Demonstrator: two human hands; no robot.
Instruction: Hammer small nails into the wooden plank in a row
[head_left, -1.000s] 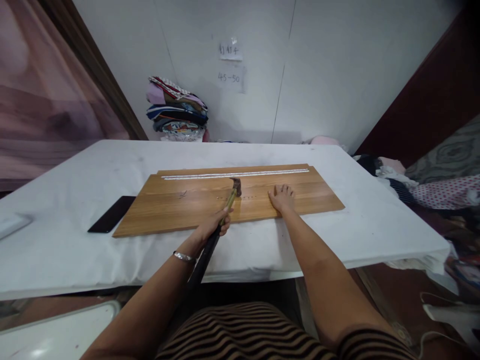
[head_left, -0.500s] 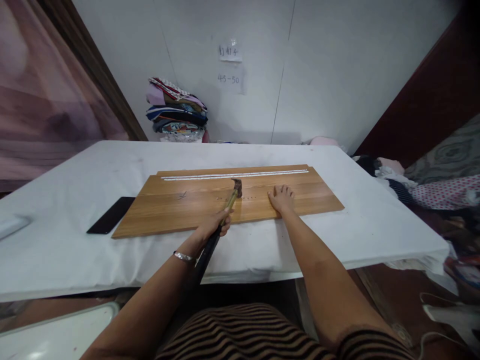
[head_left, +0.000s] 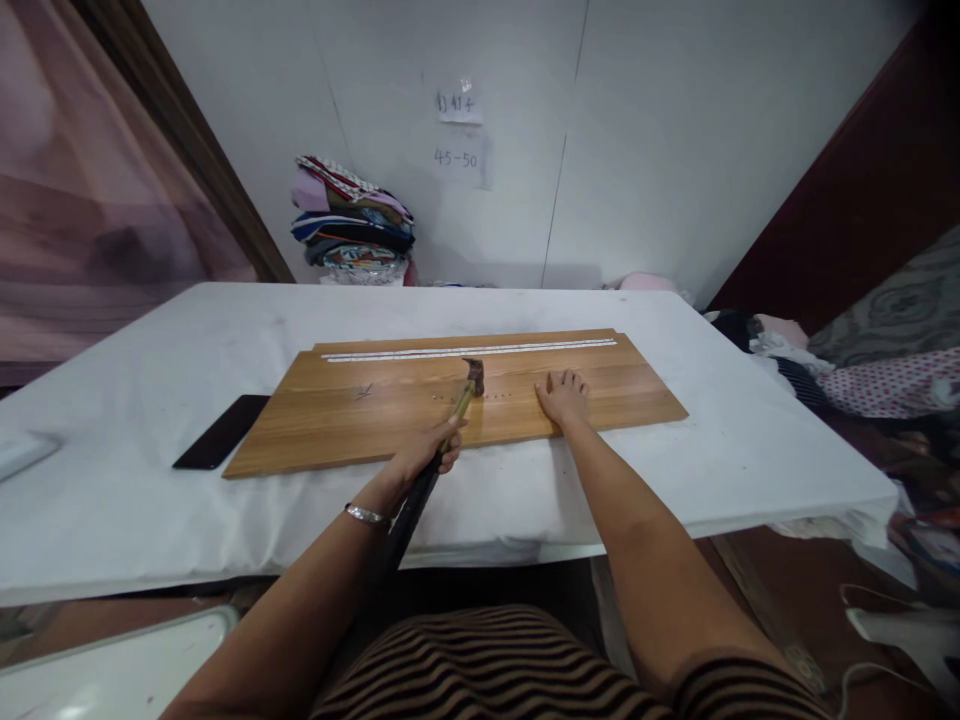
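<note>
My left hand is closed round the handle of a claw hammer, whose metal head is over the middle of a brown wooden board. The handle is yellowish near the head and black toward me. My right hand lies flat on the board, right of the hammer, with its fingers spread. A row of small nails or nail heads runs along the board near the hammer head; some are hidden by it. To the left, several loose nails lie in a small heap.
A white strip runs along the board's far edge. Beside its left end lies a flat black object on the white-covered table. Folded clothes are stacked at the back, against the wall.
</note>
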